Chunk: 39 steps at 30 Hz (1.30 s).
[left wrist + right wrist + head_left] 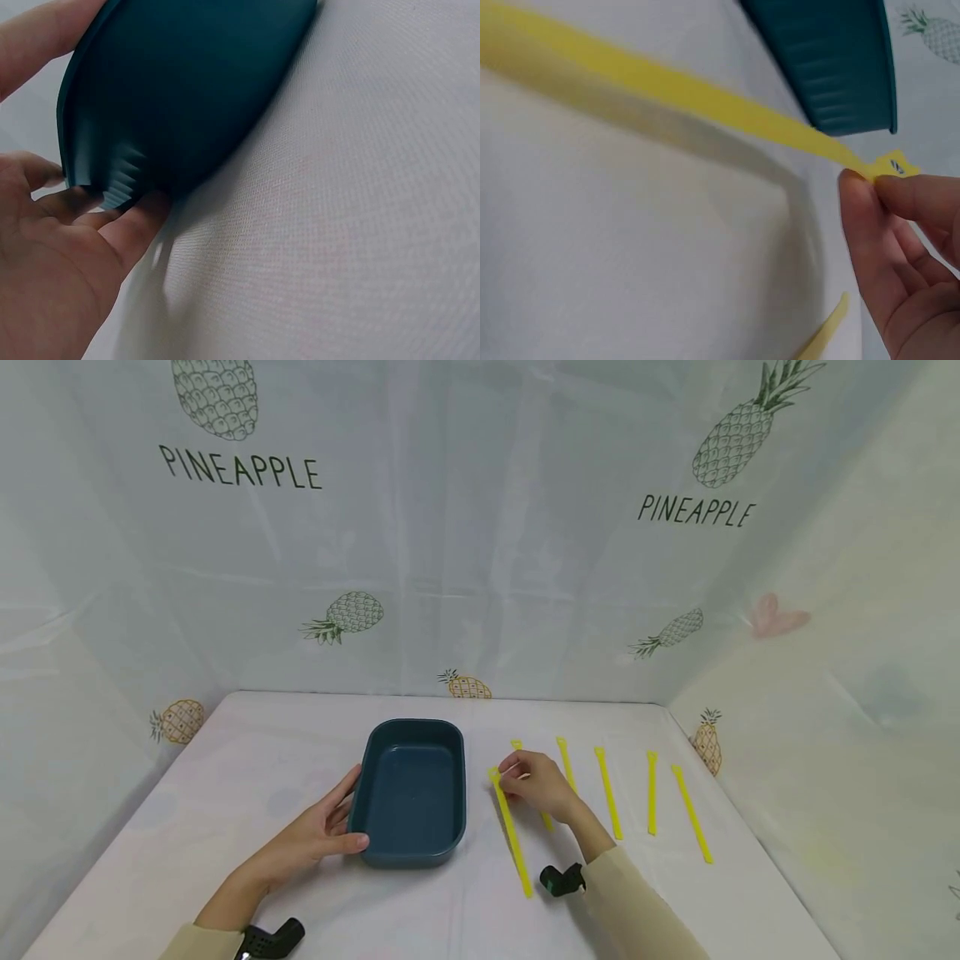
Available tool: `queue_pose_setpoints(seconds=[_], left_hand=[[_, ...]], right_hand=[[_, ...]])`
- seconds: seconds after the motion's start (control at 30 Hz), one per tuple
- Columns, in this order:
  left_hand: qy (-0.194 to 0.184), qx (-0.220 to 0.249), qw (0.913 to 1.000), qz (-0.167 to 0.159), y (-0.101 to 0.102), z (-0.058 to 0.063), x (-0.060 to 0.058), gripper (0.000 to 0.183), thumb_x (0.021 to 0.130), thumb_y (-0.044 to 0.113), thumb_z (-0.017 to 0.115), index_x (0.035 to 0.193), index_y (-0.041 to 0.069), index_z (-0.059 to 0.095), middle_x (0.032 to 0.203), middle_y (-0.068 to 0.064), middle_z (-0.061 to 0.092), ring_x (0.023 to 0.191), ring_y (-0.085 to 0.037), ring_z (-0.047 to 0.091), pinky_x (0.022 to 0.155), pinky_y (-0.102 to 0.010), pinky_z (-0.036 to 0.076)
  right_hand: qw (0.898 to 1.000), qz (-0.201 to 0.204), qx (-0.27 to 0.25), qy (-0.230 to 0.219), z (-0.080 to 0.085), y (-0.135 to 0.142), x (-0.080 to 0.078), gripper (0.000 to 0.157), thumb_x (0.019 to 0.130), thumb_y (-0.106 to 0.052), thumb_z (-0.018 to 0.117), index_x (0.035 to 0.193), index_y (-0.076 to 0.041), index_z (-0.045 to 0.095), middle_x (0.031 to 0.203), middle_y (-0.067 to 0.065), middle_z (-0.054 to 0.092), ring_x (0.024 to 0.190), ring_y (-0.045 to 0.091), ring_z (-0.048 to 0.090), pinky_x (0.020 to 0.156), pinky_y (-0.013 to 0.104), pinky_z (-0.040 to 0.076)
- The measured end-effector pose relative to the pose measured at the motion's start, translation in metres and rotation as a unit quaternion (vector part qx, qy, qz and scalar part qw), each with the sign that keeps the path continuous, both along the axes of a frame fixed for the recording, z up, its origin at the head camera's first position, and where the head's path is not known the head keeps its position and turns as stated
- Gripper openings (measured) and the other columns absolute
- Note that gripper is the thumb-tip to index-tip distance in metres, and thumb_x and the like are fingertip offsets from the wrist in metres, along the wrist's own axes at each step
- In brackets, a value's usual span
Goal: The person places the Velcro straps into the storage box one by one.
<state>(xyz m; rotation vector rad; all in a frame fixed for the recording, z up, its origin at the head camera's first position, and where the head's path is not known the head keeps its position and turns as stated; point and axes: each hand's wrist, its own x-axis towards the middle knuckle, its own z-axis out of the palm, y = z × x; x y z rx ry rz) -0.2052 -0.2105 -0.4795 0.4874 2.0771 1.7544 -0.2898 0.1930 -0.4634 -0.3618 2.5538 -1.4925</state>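
Note:
A dark teal rectangular box (408, 802) stands on the table left of centre, its inside bare. My left hand (318, 831) holds it by the left side, thumb at the near corner and fingers along the outer wall (187, 82). Right of the box, my right hand (536, 781) pinches a thin yellow strip (513, 839) near its wider far end, between thumb and fingertips. In the right wrist view, a small dark mark shows on the tab (897, 164) of this strip, and its band casts a shadow on the white cloth.
Several more yellow strips lie spread over the right side, such as one (608, 793) just beyond my right wrist and another (692, 814) farthest right. White cloth (292, 739) covers the table. A pineapple-print curtain (480, 552) encloses the back and sides.

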Motion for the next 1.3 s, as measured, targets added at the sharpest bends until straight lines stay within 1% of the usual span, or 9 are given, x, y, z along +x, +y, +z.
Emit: queue_pose_setpoints(seconds=[0.1,0.2,0.33,0.57,0.7,0.8,0.93,1.07,1.3], left_hand=[[0.001,0.001,1.0,-0.001,-0.001,-0.001,-0.001,0.108,0.101,0.015,0.075,0.172,0.03,-0.005,0.179,-0.012,-0.008,0.162,-0.045,0.002,0.105,-0.009,0.039],[-0.001,0.003,1.0,0.001,-0.001,-0.002,-0.002,0.108,0.101,0.015,0.075,0.172,0.031,-0.004,0.179,-0.011,-0.007,0.163,-0.043,0.003,0.106,-0.009,0.038],[-0.002,0.002,1.0,0.0,-0.001,-0.003,-0.002,0.108,0.101,0.015,0.075,0.172,0.031,-0.005,0.179,-0.012,-0.007,0.163,-0.045,0.003,0.106,-0.01,0.039],[-0.006,0.003,1.0,-0.003,-0.002,-0.002,0.0,0.108,0.101,0.015,0.074,0.172,0.032,-0.006,0.179,-0.011,-0.008,0.162,-0.045,0.004,0.107,-0.013,0.041],[-0.007,0.005,0.9999,-0.007,-0.002,-0.001,0.001,0.108,0.101,0.016,0.074,0.171,0.033,-0.006,0.178,-0.014,-0.009,0.161,-0.048,0.007,0.108,-0.018,0.044],[-0.007,0.008,0.9999,-0.008,-0.002,-0.001,0.002,0.108,0.101,0.016,0.074,0.171,0.033,-0.006,0.178,-0.015,-0.009,0.161,-0.05,0.01,0.109,-0.021,0.046],[-0.012,0.013,0.9998,-0.009,-0.001,-0.001,0.001,0.108,0.101,0.015,0.074,0.171,0.033,-0.006,0.178,-0.014,-0.009,0.161,-0.049,0.011,0.108,-0.02,0.046],[-0.014,0.018,0.9997,-0.01,-0.001,-0.002,0.001,0.109,0.101,0.015,0.074,0.171,0.034,-0.006,0.178,-0.014,-0.008,0.161,-0.049,0.013,0.106,-0.019,0.047],[-0.013,0.022,0.9996,-0.012,-0.002,-0.002,0.001,0.109,0.101,0.015,0.075,0.171,0.034,-0.006,0.178,-0.015,-0.006,0.16,-0.051,0.014,0.106,-0.02,0.047]], right_hand=[[0.999,0.001,-0.04,0.01,0.006,-0.001,-0.001,0.014,0.099,-0.003,0.072,0.112,0.0,0.069,0.095,0.014,0.072,0.079,0.024,0.074,0.075,0.037,0.066],[0.998,-0.003,-0.064,0.017,0.013,-0.003,-0.001,0.015,0.1,-0.002,0.072,0.114,0.002,0.068,0.097,0.017,0.069,0.082,0.025,0.074,0.076,0.041,0.067],[0.997,-0.007,-0.077,0.015,0.026,-0.009,-0.001,0.018,0.1,-0.003,0.073,0.116,0.001,0.068,0.098,0.015,0.067,0.081,0.024,0.074,0.076,0.039,0.067],[0.995,0.015,-0.093,0.019,0.061,-0.022,0.002,0.019,0.1,-0.003,0.073,0.118,0.001,0.067,0.099,0.016,0.068,0.081,0.025,0.074,0.076,0.038,0.067],[0.994,0.021,-0.105,0.026,0.079,-0.032,0.0,0.022,0.1,-0.003,0.073,0.12,0.001,0.067,0.101,0.016,0.067,0.083,0.024,0.075,0.077,0.039,0.067],[0.993,0.022,-0.113,0.029,0.089,-0.041,-0.004,0.024,0.1,-0.004,0.073,0.122,0.001,0.066,0.102,0.017,0.067,0.084,0.025,0.075,0.079,0.039,0.066],[0.992,0.013,-0.122,0.026,0.094,-0.054,-0.009,0.023,0.1,-0.004,0.073,0.122,0.0,0.066,0.102,0.017,0.068,0.083,0.024,0.075,0.08,0.038,0.066],[0.99,-0.001,-0.142,0.008,0.096,-0.068,-0.015,0.023,0.101,-0.002,0.071,0.123,0.0,0.065,0.104,0.016,0.067,0.079,0.022,0.076,0.079,0.036,0.066],[0.983,-0.023,-0.181,-0.029,0.091,-0.093,-0.023,0.028,0.101,-0.002,0.07,0.128,0.0,0.064,0.108,0.017,0.067,0.077,0.018,0.076,0.078,0.032,0.065]])
